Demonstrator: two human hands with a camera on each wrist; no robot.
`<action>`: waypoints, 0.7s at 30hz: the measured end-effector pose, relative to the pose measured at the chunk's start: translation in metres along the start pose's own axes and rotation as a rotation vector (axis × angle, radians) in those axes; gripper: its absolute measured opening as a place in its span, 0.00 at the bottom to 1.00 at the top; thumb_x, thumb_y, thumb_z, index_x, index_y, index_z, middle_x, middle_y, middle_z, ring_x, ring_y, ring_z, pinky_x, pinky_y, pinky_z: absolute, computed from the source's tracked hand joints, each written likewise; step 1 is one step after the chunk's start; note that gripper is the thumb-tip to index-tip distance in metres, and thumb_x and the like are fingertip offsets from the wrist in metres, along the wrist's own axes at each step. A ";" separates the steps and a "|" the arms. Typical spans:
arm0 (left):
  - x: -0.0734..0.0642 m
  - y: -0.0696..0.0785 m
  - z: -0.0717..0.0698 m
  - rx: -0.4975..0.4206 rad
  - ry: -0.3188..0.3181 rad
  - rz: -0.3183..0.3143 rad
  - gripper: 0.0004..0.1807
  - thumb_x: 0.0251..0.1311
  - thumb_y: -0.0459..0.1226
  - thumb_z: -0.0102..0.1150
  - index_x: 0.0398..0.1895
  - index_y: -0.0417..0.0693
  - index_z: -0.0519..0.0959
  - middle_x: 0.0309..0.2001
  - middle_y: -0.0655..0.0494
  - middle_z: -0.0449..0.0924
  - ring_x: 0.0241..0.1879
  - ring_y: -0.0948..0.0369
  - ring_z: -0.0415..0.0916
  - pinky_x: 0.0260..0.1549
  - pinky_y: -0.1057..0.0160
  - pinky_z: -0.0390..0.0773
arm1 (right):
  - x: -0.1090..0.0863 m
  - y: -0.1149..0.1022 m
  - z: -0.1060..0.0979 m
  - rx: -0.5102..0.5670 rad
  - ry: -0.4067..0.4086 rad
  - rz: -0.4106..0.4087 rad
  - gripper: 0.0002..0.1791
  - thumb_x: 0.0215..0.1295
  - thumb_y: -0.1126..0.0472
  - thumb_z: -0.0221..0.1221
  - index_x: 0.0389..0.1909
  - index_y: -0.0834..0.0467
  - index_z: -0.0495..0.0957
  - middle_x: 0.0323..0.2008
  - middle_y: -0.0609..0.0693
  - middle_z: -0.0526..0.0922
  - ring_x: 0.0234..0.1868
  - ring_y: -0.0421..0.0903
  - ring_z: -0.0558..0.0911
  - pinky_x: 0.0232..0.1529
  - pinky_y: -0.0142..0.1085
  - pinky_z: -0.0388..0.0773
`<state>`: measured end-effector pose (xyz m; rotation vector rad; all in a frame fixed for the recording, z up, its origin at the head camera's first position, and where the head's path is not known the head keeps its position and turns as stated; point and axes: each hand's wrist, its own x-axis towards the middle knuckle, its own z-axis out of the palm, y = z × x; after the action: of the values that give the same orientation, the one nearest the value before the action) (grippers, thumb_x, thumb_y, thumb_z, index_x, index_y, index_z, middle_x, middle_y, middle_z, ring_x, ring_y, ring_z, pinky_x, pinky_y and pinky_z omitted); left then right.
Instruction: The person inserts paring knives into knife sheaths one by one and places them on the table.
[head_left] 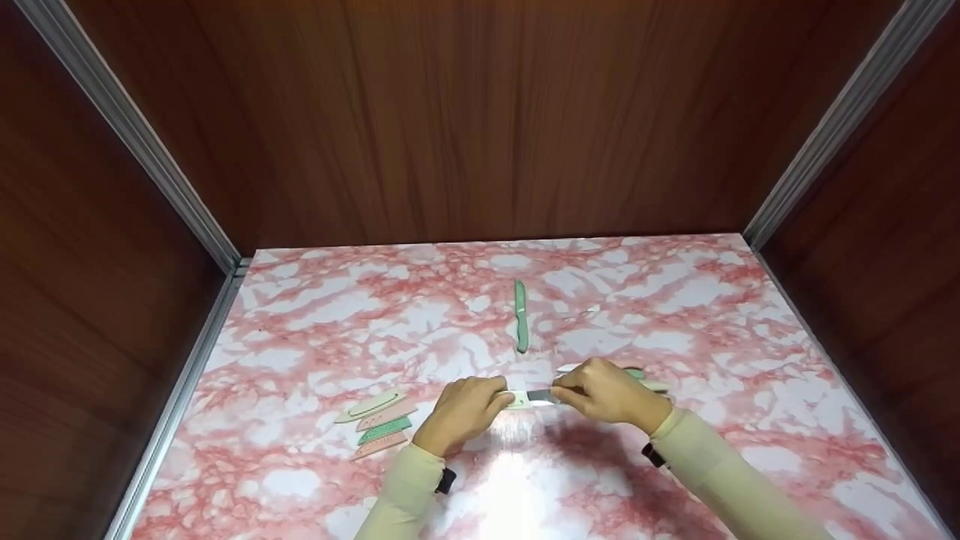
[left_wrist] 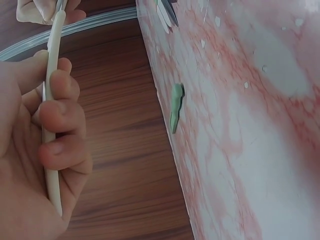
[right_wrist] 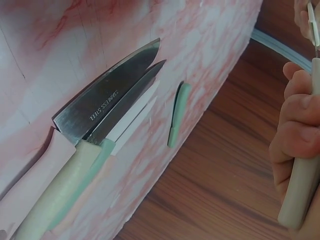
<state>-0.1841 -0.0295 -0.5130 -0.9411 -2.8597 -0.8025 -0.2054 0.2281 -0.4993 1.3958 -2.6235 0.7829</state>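
My left hand [head_left: 465, 409] grips a cream blade sheath [left_wrist: 53, 170], seen edge-on in the left wrist view. My right hand [head_left: 607, 394] holds a knife by its cream handle [right_wrist: 303, 187]. Between the hands a stretch of steel blade [head_left: 540, 396] shows, and its far end is hidden at the sheath's mouth. Both pieces are in line, held above the table. Under and beside the right hand lie several bare knives, with pink [right_wrist: 35, 185], cream [right_wrist: 60, 192] and green [right_wrist: 85, 185] handles. Left of the left hand several sheaths lie in a row, including a green one [head_left: 385, 430].
A green knife [head_left: 522, 319] with its blade covered in green lies farther back on the pink marbled table [head_left: 315, 337]. Dark wood panels [head_left: 480, 120] with metal edge strips stand at the back and both sides.
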 end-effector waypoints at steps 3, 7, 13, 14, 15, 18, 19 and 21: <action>0.001 0.001 0.000 -0.001 0.001 -0.005 0.15 0.67 0.48 0.50 0.23 0.55 0.67 0.17 0.67 0.59 0.18 0.67 0.58 0.19 0.66 0.61 | 0.000 -0.001 -0.001 -0.001 -0.004 0.010 0.14 0.69 0.58 0.54 0.22 0.51 0.79 0.14 0.34 0.67 0.13 0.26 0.58 0.15 0.21 0.56; 0.002 0.002 0.001 -0.009 0.008 -0.005 0.15 0.67 0.47 0.50 0.23 0.54 0.68 0.17 0.67 0.59 0.18 0.67 0.59 0.19 0.66 0.61 | 0.001 -0.001 -0.001 -0.010 0.005 -0.006 0.15 0.69 0.59 0.55 0.20 0.51 0.77 0.14 0.34 0.66 0.13 0.27 0.58 0.15 0.22 0.56; 0.004 0.005 0.001 -0.011 0.017 0.002 0.14 0.67 0.47 0.50 0.23 0.54 0.68 0.17 0.67 0.60 0.18 0.67 0.59 0.20 0.66 0.62 | 0.001 -0.001 -0.002 -0.028 0.017 -0.023 0.17 0.68 0.60 0.55 0.17 0.47 0.72 0.13 0.34 0.63 0.14 0.27 0.57 0.15 0.22 0.56; 0.004 0.005 0.002 -0.010 0.018 0.003 0.15 0.67 0.47 0.50 0.23 0.54 0.68 0.17 0.67 0.59 0.18 0.67 0.59 0.20 0.66 0.62 | 0.001 -0.001 -0.002 -0.033 0.016 -0.023 0.17 0.68 0.60 0.55 0.17 0.48 0.72 0.13 0.34 0.63 0.14 0.27 0.57 0.16 0.22 0.56; 0.004 0.005 0.002 -0.009 0.020 0.003 0.15 0.67 0.47 0.50 0.23 0.54 0.68 0.17 0.67 0.59 0.18 0.67 0.59 0.20 0.66 0.62 | 0.002 -0.001 -0.003 -0.034 0.016 -0.024 0.17 0.68 0.59 0.55 0.17 0.48 0.73 0.13 0.34 0.63 0.14 0.27 0.57 0.16 0.22 0.56; 0.005 0.006 0.002 -0.013 0.025 0.008 0.15 0.68 0.47 0.50 0.23 0.54 0.67 0.17 0.67 0.59 0.17 0.68 0.58 0.19 0.67 0.61 | 0.002 -0.002 -0.003 -0.045 0.018 -0.032 0.17 0.69 0.59 0.54 0.17 0.49 0.72 0.13 0.34 0.63 0.14 0.27 0.57 0.16 0.22 0.56; 0.005 0.007 0.002 -0.014 0.025 0.009 0.15 0.68 0.47 0.50 0.23 0.54 0.67 0.17 0.67 0.59 0.17 0.68 0.58 0.19 0.67 0.60 | 0.002 -0.002 -0.004 -0.049 0.021 -0.033 0.17 0.69 0.59 0.54 0.17 0.49 0.72 0.13 0.34 0.63 0.14 0.27 0.57 0.16 0.22 0.56; 0.006 0.007 0.002 -0.015 0.028 0.015 0.15 0.68 0.47 0.50 0.23 0.54 0.67 0.17 0.67 0.59 0.17 0.68 0.57 0.18 0.67 0.60 | 0.003 -0.002 -0.004 -0.057 0.026 -0.036 0.18 0.68 0.59 0.55 0.16 0.48 0.71 0.13 0.34 0.62 0.14 0.27 0.57 0.16 0.22 0.56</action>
<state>-0.1844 -0.0203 -0.5101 -0.9434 -2.8237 -0.8295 -0.2062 0.2273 -0.4941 1.4041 -2.5725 0.7118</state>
